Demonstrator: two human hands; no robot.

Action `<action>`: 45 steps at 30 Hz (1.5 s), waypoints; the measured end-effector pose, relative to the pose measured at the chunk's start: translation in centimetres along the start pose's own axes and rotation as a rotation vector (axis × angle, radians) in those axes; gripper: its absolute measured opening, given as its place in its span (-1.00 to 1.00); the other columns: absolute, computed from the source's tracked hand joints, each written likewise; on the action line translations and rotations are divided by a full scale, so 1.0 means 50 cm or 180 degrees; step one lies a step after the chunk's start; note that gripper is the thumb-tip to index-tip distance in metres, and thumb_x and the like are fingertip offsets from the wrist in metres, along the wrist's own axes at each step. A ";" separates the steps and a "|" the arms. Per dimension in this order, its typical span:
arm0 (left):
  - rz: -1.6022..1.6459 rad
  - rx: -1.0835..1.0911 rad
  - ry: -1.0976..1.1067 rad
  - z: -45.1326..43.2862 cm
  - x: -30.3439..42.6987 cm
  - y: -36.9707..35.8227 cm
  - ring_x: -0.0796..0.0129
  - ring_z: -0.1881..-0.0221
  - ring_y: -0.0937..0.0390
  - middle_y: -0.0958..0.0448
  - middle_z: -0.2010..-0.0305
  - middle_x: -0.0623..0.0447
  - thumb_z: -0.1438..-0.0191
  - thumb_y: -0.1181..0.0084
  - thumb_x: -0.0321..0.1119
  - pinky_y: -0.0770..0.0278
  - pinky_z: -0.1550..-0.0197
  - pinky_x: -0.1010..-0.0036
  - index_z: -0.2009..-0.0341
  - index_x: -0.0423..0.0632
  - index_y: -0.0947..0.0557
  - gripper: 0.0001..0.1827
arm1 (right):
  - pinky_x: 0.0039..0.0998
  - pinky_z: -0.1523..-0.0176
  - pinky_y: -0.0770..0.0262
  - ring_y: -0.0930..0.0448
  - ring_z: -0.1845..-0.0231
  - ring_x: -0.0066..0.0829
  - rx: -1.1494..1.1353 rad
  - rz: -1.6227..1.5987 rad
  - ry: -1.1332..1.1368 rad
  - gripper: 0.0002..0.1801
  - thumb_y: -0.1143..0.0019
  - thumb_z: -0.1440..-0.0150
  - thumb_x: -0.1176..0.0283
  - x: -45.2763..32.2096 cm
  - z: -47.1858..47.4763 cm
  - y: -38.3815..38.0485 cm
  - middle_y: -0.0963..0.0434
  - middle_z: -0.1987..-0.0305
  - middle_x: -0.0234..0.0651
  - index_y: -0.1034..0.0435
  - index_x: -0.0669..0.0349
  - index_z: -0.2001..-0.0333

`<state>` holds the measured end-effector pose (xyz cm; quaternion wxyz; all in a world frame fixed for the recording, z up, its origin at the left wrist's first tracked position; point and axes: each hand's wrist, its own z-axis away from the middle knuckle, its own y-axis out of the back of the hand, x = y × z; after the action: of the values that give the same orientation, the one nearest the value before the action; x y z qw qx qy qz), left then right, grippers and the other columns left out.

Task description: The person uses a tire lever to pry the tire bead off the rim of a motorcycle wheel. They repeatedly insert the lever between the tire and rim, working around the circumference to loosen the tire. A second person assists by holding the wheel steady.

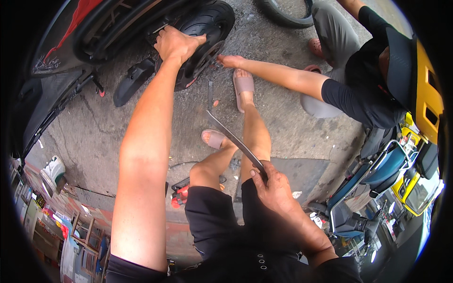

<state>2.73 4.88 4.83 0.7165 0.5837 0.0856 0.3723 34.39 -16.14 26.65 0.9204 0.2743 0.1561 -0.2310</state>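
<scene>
My left hand is closed over the black tyre of a motorcycle wheel, thumb along its side; the fingertips are hidden. In my right hand is a long, flat metal tyre lever, its free end pointing up and left over the concrete. Another flat metal bar lies on the ground below the wheel. A co-worker's hand reaches in from the right, close to the disc on the wheel's side. Left of the wheel is a black plastic mudguard.
A loose tyre lies at the top, near the crouching co-worker in a dark cap. My sandalled foot stands near the wheel. A red tool lies beside my knee. Parked motorbikes line the right; a white shoe is at left.
</scene>
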 end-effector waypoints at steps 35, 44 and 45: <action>0.0438 0.0054 0.0021 0.019 0.031 -0.004 -0.02 -0.13 -0.65 -0.65 -0.06 -0.38 0.20 -0.56 0.11 -0.54 -0.20 0.27 -0.14 -0.42 -0.56 -0.02 | -0.02 0.01 -0.60 -0.70 0.13 0.03 0.0269 0.2830 0.3098 -0.47 -0.07 -0.26 -0.13 -0.162 -0.885 0.204 -0.69 0.29 -0.08 -0.65 0.12 0.34; 0.0565 0.0206 0.0030 0.025 0.052 -0.001 0.00 -0.03 -0.70 -0.70 0.03 -0.30 0.22 -0.58 -0.08 -0.59 -0.14 0.27 -0.05 -0.37 -0.62 -0.20 | 0.00 0.14 -0.59 -0.68 0.25 0.06 0.0285 0.2880 0.3393 -0.44 -0.06 -0.27 -0.16 -0.188 -0.945 0.190 -0.66 0.39 -0.07 -0.63 0.12 0.37; 0.0615 0.0154 -0.0015 0.018 0.046 -0.002 0.01 -0.03 -0.70 -0.70 0.03 -0.30 0.21 -0.57 -0.08 -0.59 -0.14 0.27 -0.05 -0.37 -0.62 -0.20 | 0.00 0.16 -0.59 -0.67 0.27 0.07 0.0258 0.2822 0.3472 -0.44 -0.06 -0.27 -0.16 -0.185 -0.952 0.183 -0.66 0.41 -0.07 -0.62 0.12 0.38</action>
<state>4.92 5.65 5.74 0.6632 0.6072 0.0363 0.4360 23.61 21.26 -3.66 0.7072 0.4227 0.4601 0.3308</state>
